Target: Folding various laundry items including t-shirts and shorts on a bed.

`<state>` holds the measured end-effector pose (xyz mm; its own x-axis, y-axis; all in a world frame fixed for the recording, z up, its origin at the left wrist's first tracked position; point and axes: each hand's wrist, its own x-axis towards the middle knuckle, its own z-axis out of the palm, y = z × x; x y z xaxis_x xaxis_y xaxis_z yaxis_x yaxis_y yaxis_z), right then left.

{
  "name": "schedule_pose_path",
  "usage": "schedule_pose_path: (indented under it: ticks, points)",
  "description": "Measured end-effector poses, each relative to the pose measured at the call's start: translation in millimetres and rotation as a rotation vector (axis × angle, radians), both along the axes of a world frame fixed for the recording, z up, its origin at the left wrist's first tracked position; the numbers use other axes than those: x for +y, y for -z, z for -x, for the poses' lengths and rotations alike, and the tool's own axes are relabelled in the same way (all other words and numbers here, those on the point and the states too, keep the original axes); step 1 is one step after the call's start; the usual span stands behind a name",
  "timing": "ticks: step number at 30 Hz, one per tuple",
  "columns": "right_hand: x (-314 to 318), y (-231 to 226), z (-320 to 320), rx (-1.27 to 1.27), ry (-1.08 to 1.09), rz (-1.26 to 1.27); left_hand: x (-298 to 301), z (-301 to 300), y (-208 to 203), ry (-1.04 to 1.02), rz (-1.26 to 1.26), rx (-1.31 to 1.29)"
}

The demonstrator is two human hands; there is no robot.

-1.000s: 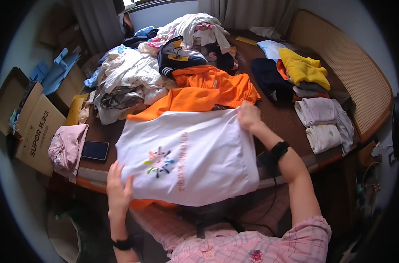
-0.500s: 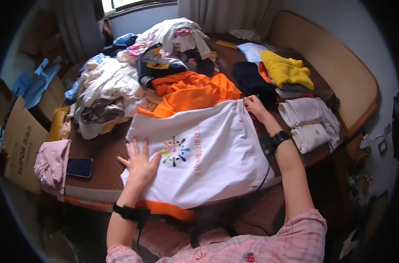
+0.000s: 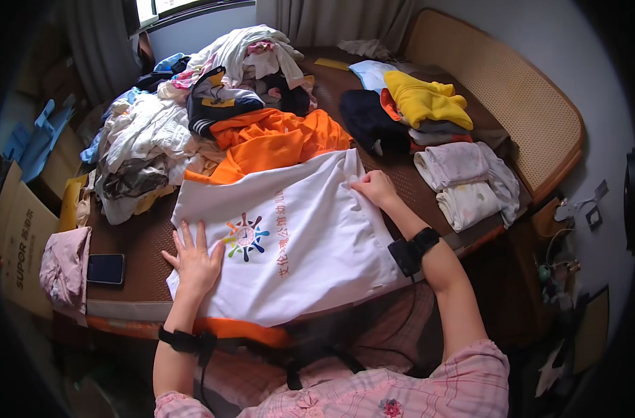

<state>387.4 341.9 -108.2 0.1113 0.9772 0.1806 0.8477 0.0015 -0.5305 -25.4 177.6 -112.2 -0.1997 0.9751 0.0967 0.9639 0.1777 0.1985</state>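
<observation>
At far left, beside a box (image 3: pixel 32 237), a pink garment (image 3: pixel 66 265), apparently folded and so done with; just right of it, a phone (image 3: pixel 106 269) on the brown mat (image 3: pixel 143 282). Farther back, a big loose heap (image 3: pixel 150 132) of mostly white clothes, rumpled and tangled, by all signs the bulk of the remaining work. Against its near right side, a crumpled orange cloth (image 3: pixel 296 136), likewise unfolded.

In the middle, at the near edge of the mat, the white shirt (image 3: pixel 314 230): spread out nearly flat, print side up, creased toward the right, with an orange strip (image 3: pixel 241 331) below its near edge. Hard to tell whether all one piece. Probably only at the spreading and smoothing stage, with no finished fold visible.

Farther right and back, a dark garment (image 3: pixel 373 122), then a yellow garment (image 3: pixel 429 101) atop a small stack (image 3: pixel 439 127), bunched rather than crisp. Nearer, pale clothes (image 3: pixel 451 167) in compact folded bundles, seemingly done. Overall, likely more to do than done.

Left hand (image 3: pixel 197 259): palm down on the left part of the white shirt, fingers spread wide, thumb near the emblem (image 3: pixel 245 237), gripping nothing. Right hand (image 3: pixel 375 189): at the shirt's right side, toward the far corner, thumb and fingertips together, apparently pinching a bit of fabric.
</observation>
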Motion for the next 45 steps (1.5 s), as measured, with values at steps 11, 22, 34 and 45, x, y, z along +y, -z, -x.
schedule_pose_path:
  ticks: [11,22,34,45]
  points:
    - [56.2,-4.5,-14.5,0.161,0.016,-0.093,-8.0,-7.7,-2.3,-0.058,-0.028,-0.008]
    - [100.2,41.0,-29.0,0.360,0.226,-0.173,-2.9,-11.8,4.6,-0.056,-0.089,0.007]
    - [4.3,-10.7,-27.1,0.719,-0.257,0.352,-2.5,-4.4,11.5,-0.100,-0.066,0.081]
    - [-14.5,-32.4,-37.6,0.456,-0.171,0.340,1.4,-2.6,18.6,-0.103,-0.083,0.122]
